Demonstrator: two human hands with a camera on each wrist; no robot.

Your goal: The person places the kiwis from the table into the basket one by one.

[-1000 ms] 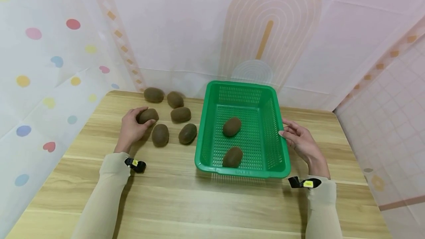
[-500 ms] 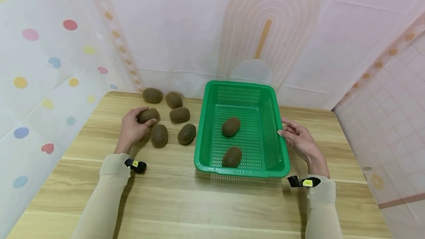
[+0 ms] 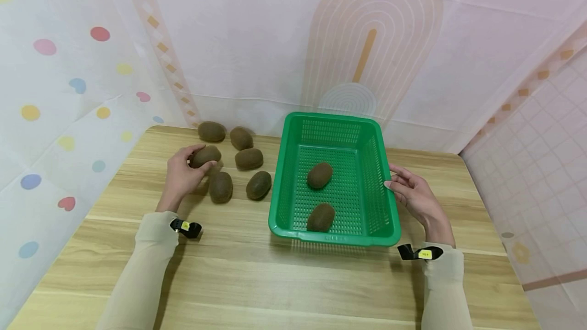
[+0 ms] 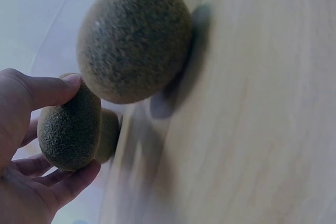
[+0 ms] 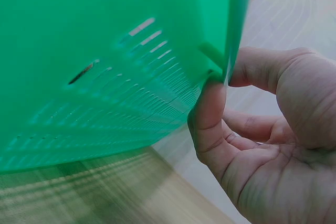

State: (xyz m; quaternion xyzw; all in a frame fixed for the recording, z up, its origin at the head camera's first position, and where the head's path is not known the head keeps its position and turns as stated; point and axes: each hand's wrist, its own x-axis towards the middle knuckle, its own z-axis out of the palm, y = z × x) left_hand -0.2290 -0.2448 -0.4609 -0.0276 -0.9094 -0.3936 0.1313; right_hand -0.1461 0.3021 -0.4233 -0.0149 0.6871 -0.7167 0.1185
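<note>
My left hand (image 3: 182, 172) grips a brown kiwi (image 3: 207, 156) at the left of the table, thumb on one side and fingers on the other. The left wrist view shows this held kiwi (image 4: 71, 132) beside a larger-looking, nearer kiwi (image 4: 135, 40). At the right, my right hand (image 3: 416, 195) pinches the side rim of a green plastic basket (image 3: 335, 239) between thumb and finger. The right wrist view shows a finger under the lip of the basket (image 5: 79, 19). Two kiwis lie inside it, one mid-floor (image 3: 319, 175) and one near the front wall (image 3: 321, 217).
Several loose kiwis lie between my left hand and the basket, among them one at the back edge (image 3: 211, 131) and one closest to the basket (image 3: 259, 185). Patterned cloth (image 3: 257, 39) hangs behind the wooden table (image 3: 275, 289).
My left hand and the kiwi it grips have risen slightly away from the table's front. The right hand stays on the basket, and the basket and other kiwis keep their places.
</note>
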